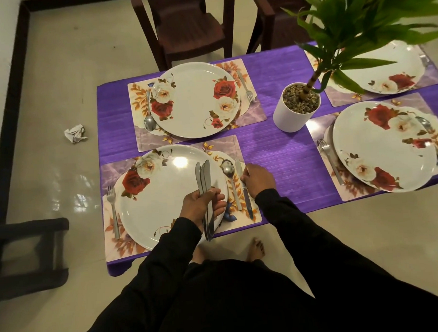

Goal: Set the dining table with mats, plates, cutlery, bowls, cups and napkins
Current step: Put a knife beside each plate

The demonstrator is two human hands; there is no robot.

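While left fingers (215, 200) clasp spare knives (204, 181), right fingers (244, 177) pinch the mat's knife (242, 187)

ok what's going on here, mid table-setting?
A person is laying knives. The left hand grips a bundle of knives above the near plate. The right hand is at a knife lying on the near mat, right of the spoon. A fork lies left of that plate. Four mats hold plates; no bowls, cups or napkins are visible.
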